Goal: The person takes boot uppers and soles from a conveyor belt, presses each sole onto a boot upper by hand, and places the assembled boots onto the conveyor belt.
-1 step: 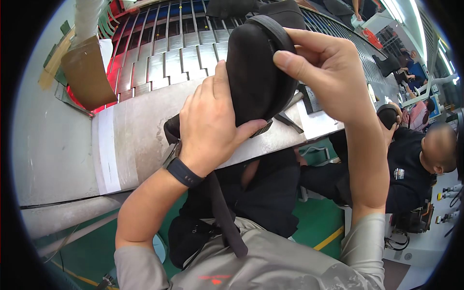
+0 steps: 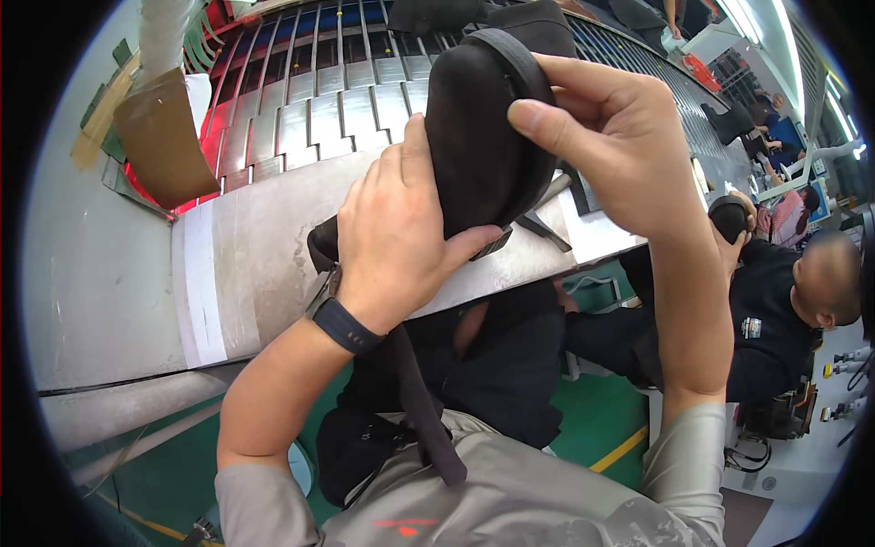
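The chief risk, in my judgement, is uneven pressure at the raised rim (image 2: 515, 59) of the black shoe (image 2: 465, 128): should the thumb press harder than the supporting fingers resist, the rim could crease or lift away from the upper. A second risk is rotation, since the left hand (image 2: 392, 214) bears on one flank only and a slack hold could let the shoe twist. If dropped, it would probably strike the metal ledge (image 2: 269, 232) or the dark flat tool (image 2: 545, 232) lying there, and scuff. The shoe is held over the ledge, before the slatted conveyor (image 2: 337, 118), toe pointing away from the wearer; whether its underside touches the ledge cannot be told. The left hand is part-curled, fingers laid along the shoe's left side, thumb extended beneath its lower end. The right hand (image 2: 624, 137) is nearly closed in a pinch, thumb tip and index finger on the rim at the right; the remaining fingers are bent and partly hidden.
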The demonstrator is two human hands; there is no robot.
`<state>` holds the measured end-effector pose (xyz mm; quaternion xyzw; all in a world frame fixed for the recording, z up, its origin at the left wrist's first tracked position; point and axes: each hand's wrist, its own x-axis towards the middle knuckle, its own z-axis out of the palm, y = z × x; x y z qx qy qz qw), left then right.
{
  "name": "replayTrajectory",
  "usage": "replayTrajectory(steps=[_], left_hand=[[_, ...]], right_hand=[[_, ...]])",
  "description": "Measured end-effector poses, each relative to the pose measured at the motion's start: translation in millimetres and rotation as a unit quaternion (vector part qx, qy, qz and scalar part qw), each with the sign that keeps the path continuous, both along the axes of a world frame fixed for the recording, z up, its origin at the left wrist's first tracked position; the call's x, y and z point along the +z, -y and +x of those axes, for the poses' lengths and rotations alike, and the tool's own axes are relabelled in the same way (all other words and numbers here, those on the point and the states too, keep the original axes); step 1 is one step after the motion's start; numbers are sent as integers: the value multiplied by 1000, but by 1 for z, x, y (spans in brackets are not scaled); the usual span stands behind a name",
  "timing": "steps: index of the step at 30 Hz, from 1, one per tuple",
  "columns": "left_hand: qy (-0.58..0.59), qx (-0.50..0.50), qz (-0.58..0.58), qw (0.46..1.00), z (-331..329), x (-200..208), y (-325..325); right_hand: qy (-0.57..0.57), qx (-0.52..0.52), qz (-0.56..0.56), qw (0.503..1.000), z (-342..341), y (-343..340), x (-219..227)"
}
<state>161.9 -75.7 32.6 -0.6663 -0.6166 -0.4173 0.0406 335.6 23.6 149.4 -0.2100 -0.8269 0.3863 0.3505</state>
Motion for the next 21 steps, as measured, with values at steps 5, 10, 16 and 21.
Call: replayTrajectory(steps=[5, 10, 16, 21], left_hand=[[-10, 3, -16, 1000, -5, 0, 0], [-14, 3, -14, 1000, -5, 1, 0], [-19, 11, -38, 999, 2, 5, 0], [-31, 27, -46, 998, 4, 4, -3]], right_hand=[[77, -38, 14, 996, -9, 19, 7], [80, -58, 29, 995, -12, 25, 7], [163, -112, 118, 973, -14, 36, 19], [346, -139, 492, 786, -20, 41, 19]])
